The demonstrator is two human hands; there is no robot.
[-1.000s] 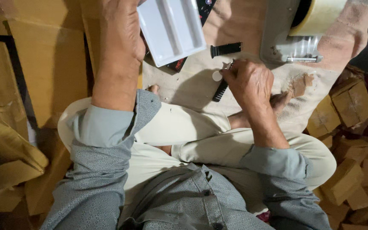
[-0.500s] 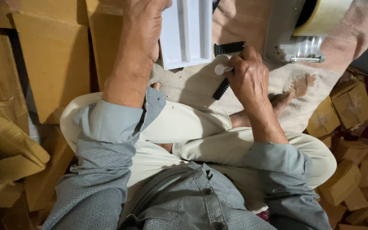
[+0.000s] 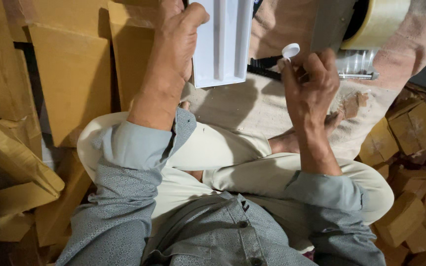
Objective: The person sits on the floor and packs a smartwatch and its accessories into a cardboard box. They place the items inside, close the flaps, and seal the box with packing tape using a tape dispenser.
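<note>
small white round cap [image 3: 290, 50]: now lifted off the beige cloth [image 3: 252, 111], pinched in right hand [image 3: 310, 88] fingertips | white compartment tray [image 3: 223, 42]: turned upright, gripped by left hand [image 3: 176, 47] | tape dispenser [image 3: 366, 34] far right, cardboard sheets [image 3: 70, 79] left

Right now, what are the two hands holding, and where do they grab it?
The left hand grips the white tray by its left edge. The right hand pinches a small white round piece at its rim with its fingertips.
</note>
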